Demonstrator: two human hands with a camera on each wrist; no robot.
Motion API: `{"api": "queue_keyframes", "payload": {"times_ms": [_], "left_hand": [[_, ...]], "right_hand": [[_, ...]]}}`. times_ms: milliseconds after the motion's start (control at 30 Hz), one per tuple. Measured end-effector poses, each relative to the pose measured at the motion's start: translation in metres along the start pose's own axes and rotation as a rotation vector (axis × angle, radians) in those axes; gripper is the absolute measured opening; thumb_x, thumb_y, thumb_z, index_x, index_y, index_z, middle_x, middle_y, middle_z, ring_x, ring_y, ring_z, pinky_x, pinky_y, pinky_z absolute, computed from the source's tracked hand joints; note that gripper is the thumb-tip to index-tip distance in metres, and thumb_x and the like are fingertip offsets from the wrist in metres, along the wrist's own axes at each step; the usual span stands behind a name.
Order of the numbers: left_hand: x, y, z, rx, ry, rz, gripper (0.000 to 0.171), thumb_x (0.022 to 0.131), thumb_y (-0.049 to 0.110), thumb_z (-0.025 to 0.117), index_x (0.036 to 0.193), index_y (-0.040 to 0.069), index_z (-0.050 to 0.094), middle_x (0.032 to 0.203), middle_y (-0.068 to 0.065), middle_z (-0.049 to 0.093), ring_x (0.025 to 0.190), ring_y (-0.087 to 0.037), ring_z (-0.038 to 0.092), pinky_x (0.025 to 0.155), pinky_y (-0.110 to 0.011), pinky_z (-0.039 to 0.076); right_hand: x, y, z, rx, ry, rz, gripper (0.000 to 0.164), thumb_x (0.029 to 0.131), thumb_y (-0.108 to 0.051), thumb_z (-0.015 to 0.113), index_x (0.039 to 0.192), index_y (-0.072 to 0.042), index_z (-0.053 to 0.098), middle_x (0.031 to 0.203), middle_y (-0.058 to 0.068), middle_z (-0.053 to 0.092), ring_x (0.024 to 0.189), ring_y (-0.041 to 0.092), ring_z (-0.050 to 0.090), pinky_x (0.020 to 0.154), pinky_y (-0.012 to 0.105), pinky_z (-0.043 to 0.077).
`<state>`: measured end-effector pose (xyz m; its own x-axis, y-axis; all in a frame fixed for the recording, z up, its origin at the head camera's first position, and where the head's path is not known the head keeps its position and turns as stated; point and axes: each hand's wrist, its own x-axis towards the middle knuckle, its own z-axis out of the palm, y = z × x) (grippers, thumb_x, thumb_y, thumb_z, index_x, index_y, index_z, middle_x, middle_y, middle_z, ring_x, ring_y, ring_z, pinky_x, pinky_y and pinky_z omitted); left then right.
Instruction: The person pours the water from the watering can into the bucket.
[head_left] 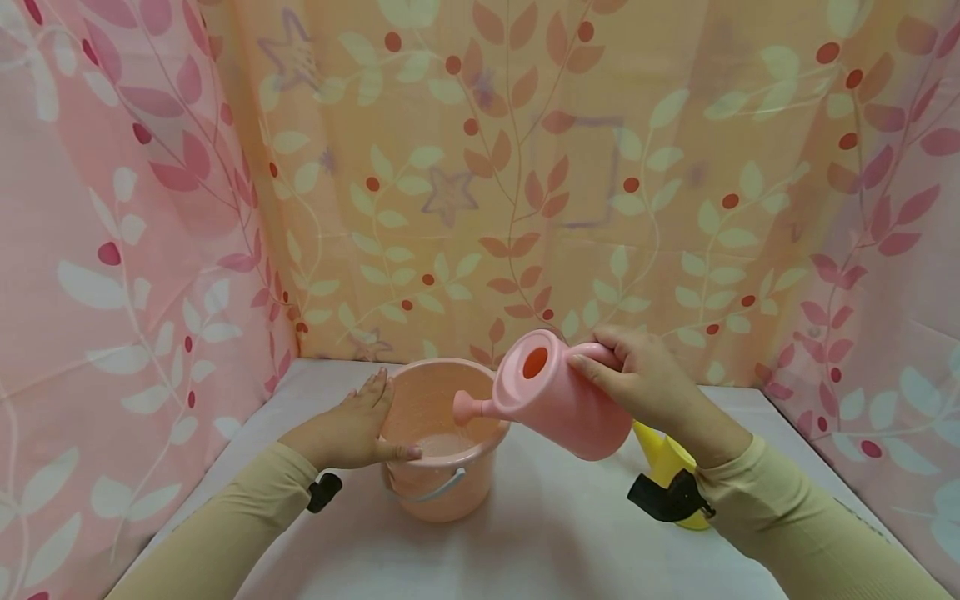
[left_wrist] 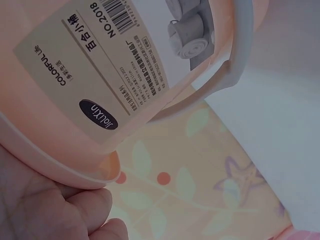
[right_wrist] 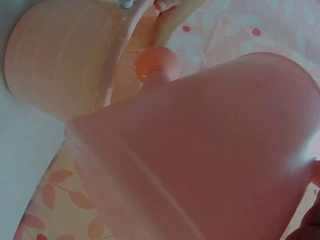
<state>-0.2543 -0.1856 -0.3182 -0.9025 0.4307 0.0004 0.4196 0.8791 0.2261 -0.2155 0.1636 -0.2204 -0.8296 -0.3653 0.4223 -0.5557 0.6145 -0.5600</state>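
Note:
A pink watering can (head_left: 573, 408) tilts to the left in the head view, its handle gripped by my right hand (head_left: 645, 375). Its sprinkler head (head_left: 467, 407) hangs over the mouth of a peach bucket (head_left: 450, 492); the right wrist view shows the sprinkler head (right_wrist: 156, 65) just beyond the bucket's rim. My left hand (head_left: 348, 429) rests on the left side of that rim, fingers fairly straight and thumb across the front edge. In the left wrist view, the bucket (left_wrist: 75, 100) shows a printed label. Whether water flows is hard to make out.
Partly behind the right wrist stands a yellow object with a pointed spout (head_left: 663, 454). The bucket's grey handle (head_left: 442, 487) hangs down in front. A white table (head_left: 555, 542) lies underneath, with leaf-patterned cloth (head_left: 420, 233) around the back and sides.

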Motion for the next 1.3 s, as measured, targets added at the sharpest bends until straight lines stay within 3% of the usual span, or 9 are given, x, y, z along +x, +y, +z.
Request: {"api": "queue_keyframes", "payload": {"times_ms": [1300], "left_hand": [[-0.0008,0.0047,-0.004,0.014,0.001,0.008,0.117,0.073,0.075,0.048,0.139,-0.015,0.014,0.146,-0.032,0.007,0.137,-0.04,0.006,0.106,-0.057,0.013]], "right_hand": [[-0.0002,-0.0006,-0.0007,-0.011,0.017,-0.018,0.018,0.087,-0.029,0.062,0.082,-0.012,0.058,0.065,0.0,0.057,0.061,0.019,0.055,0.054,0.027,0.052]]}}
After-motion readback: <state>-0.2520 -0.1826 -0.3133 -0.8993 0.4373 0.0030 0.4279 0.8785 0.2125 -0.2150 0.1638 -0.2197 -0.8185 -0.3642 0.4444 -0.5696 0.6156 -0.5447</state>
